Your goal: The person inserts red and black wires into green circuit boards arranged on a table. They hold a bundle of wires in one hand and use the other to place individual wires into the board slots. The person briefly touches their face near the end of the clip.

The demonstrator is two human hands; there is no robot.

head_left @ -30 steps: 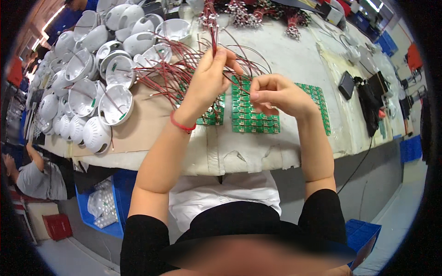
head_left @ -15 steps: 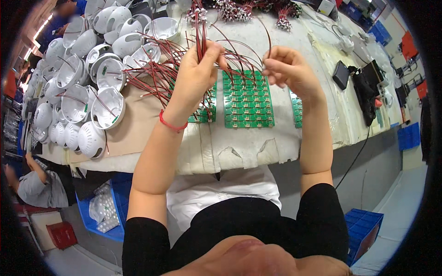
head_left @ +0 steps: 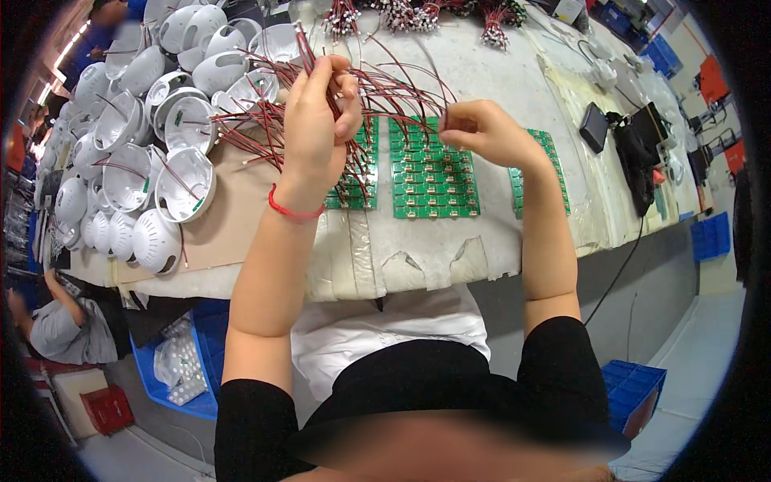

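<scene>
My left hand (head_left: 321, 116) is closed around a bundle of red and black wires (head_left: 303, 46), above the left part of the table. A pinch of my right hand (head_left: 496, 135) holds the end of a single thin wire (head_left: 438, 72), which arcs up and away from the fingertips. Beneath that pinch lies a green circuit board panel (head_left: 434, 183) with rows of small white connectors; several wires stand on its far rows. Under the left hand is a second green panel (head_left: 353, 198), partly covered by wires. A third panel (head_left: 556, 173) is partly hidden behind my right forearm.
White plastic shells (head_left: 185, 185) are piled at the left, some with wires inside. Wire bundles (head_left: 405, 16) lie along the far side. A black box-shaped device (head_left: 594, 128) sits at the right. Below the table's left side is a blue bin (head_left: 205, 353); a person (head_left: 76, 321) is nearby.
My left hand has moved left with the wire bundle, which tilts more. My right hand has come left and slightly down with its wire, closer to the middle panel.
</scene>
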